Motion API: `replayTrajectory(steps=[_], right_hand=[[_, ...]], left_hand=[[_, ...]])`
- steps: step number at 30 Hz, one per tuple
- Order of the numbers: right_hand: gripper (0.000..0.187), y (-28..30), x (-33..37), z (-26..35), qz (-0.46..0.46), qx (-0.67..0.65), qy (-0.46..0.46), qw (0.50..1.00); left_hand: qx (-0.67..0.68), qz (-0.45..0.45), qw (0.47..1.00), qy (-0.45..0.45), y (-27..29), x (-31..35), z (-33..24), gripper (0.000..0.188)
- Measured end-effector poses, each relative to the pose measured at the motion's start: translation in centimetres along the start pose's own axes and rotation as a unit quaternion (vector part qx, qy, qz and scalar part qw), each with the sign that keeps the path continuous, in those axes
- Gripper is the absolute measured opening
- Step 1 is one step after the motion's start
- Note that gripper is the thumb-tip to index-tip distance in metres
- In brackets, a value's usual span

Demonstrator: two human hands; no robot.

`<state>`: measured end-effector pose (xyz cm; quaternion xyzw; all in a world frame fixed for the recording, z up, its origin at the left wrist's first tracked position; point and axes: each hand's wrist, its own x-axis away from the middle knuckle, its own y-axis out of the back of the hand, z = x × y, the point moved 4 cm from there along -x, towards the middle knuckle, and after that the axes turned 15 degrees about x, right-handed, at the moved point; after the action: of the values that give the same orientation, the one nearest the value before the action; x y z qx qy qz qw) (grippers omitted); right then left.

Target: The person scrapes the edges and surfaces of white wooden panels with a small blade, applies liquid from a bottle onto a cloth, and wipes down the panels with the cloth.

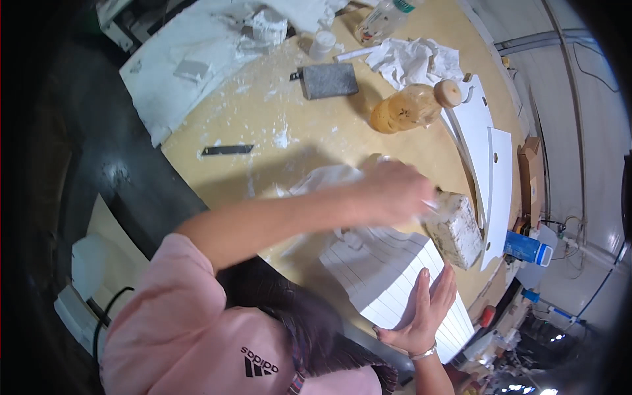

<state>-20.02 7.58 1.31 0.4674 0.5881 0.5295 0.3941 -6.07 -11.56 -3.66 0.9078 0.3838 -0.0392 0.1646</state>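
Head view: my right hand (421, 322), fingers spread wide, at a white lined sheet (388, 266) on the tan table (227, 122). My left hand (398, 191), blurred, beside a mottled block (455, 230); grip: cannot tell.

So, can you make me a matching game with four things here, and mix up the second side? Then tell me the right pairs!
Things:
1. Lined sheet
2. Tan-capped bottle
3. Thin strip
4. Speckled block

Clues:
A. dark, lying flat on the left part of the table
B. whitish, just to the right of the left hand
C. yellowish, farther across the table than both hands
D. white, with the spread right hand over it

Right pairs: 1-D, 2-C, 3-A, 4-B.
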Motion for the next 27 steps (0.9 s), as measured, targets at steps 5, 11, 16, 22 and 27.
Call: replayTrajectory(steps=[5,11,16,22,27], right_hand=[[0.108,0.0,0.6,-0.4,-0.013,-0.012,0.0,1.0],[0.107,0.6,0.0,0.0,0.012,0.003,-0.017,1.0],[0.105,1.0,-0.2,-0.1,0.013,-0.009,-0.025,1.0],[0.103,1.0,-0.5,-0.2,0.016,-0.02,-0.027,0.999],[0.104,0.9,-0.6,-0.4,0.021,-0.019,-0.035,0.999]], left_hand=[[0.412,0.048,0.909,-0.046,-1.3,-3.4,-6.9,0.02],[-0.039,-0.021,0.991,0.126,1.2,0.2,4.9,0.024],[-0.283,-0.135,0.95,0.005,3.2,3.8,5.0,0.024],[-0.24,-0.104,0.962,-0.082,0.0,2.6,4.1,0.013],[-0.186,-0.036,0.98,-0.056,0.0,-2.2,1.0,0.009]])
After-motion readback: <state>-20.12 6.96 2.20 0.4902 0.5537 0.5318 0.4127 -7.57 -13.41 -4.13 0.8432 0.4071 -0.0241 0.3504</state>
